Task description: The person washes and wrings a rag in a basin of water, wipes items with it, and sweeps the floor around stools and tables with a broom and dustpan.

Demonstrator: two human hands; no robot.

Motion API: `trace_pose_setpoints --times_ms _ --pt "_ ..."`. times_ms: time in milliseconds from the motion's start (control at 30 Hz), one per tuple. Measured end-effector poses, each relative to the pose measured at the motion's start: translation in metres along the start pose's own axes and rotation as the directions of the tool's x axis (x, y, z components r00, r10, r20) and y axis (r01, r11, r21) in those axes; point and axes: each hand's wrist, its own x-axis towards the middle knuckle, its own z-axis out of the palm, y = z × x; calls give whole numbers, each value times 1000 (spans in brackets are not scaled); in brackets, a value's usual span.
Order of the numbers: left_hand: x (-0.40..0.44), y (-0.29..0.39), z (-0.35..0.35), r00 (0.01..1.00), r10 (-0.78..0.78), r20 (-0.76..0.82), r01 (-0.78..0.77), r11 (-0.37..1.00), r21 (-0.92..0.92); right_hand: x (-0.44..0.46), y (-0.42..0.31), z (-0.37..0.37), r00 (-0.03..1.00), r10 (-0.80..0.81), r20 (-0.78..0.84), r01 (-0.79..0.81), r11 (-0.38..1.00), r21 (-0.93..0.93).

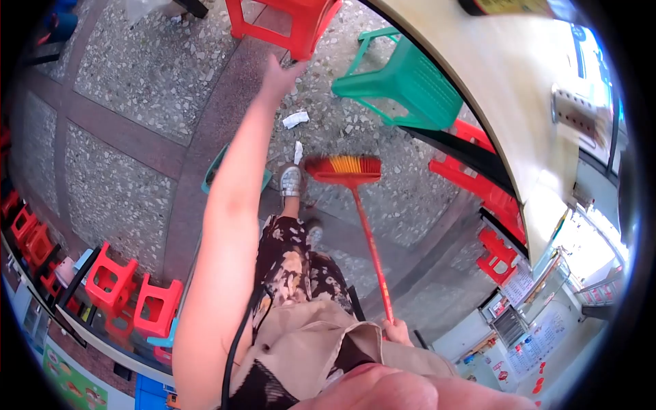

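Note:
My left hand (pixel 280 76) is stretched far forward, thumb and fingers apart, its fingertips at the lower edge of a red plastic stool (pixel 304 31). I cannot make out whether they touch it. Low at my right side, my right hand (pixel 396 333) is closed round the orange-red handle of a broom (pixel 372 249). The broom's red and yellow bristles rest on the floor just right of my shoe (pixel 290 181). Two crumpled white tissues, one farther off (pixel 296 120) and one nearer (pixel 298 152), lie ahead of the shoe. My left forearm partly hides a green dustpan (pixel 214 174).
A green stool (pixel 406 82) stands front right beside a pale tabletop (pixel 492 61). Red stools (pixel 471 171) sit under and along that table. More red stools (pixel 109 277) line the left side. The floor (pixel 130 89) is speckled stone with darker bands.

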Motion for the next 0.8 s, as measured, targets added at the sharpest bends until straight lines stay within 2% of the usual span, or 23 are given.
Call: trace_pose_setpoints --times_ms 33,67,100,133,200,233,267,300,333,367,400,433,467,533,600,633,667,700,733,800 --pt "-31 -21 -1 986 -95 136 87 994 63 9 15 7 999 -42 19 41 998 51" --pt "-88 -33 11 1000 -9 20 6 991 131 24 30 13 996 -87 33 83 991 101" --pt "-148 -39 11 999 -37 32 33 992 122 39 47 23 987 -162 17 159 978 134" --pt "-195 -76 4 999 44 -9 -43 994 96 54 70 35 974 -225 2 222 961 163" --pt "-309 -99 -18 992 110 -63 -100 985 139 85 105 60 936 -333 -112 343 934 98" --pt "-368 -82 -28 979 180 -94 -142 938 316 91 116 71 918 -379 -119 394 908 141" --pt "-421 -64 -43 926 377 -18 -283 726 627 94 128 79 898 -422 -129 439 880 181" --pt "-472 -40 -52 923 384 4 -272 646 714 98 142 87 868 -464 -175 489 861 141" --pt "-514 -27 -76 896 431 104 -287 385 877 98 153 94 831 -511 -221 541 835 101" --pt "-548 -9 -95 866 481 134 -236 158 959 94 159 95 830 -512 -222 543 832 112" --pt "-577 6 -113 835 521 176 -160 -76 984 85 166 96 873 -465 -147 488 834 258" --pt "-595 17 -130 870 488 77 14 -180 984 81 168 95 902 -427 -65 416 819 395" --pt "-607 23 -147 882 470 -31 183 -281 942 83 170 95 899 -433 -69 422 811 406" --pt "-613 20 -197 910 392 -137 277 -327 904 94 171 95 905 -422 -49 382 756 532" --pt "-603 19 -238 925 363 -108 246 -357 901 118 154 97 862 -500 -84 471 727 499" --pt "-591 8 -268 968 246 -41 76 -134 988 121 135 96 864 -491 -110 479 736 479" --pt "-580 -1 -282 988 142 56 -73 119 990 125 113 92 867 -480 -135 485 747 455" --pt "-573 -3 -279 945 256 203 -205 -17 979 133 91 93 833 -525 -172 543 718 435" --pt "-567 3 -270 944 259 202 -204 -21 979 140 68 94 796 -569 -206 597 687 413" --pt "-561 17 -253 1000 10 -30 30 0 1000 134 10 103 800 -562 -211 599 724 343"
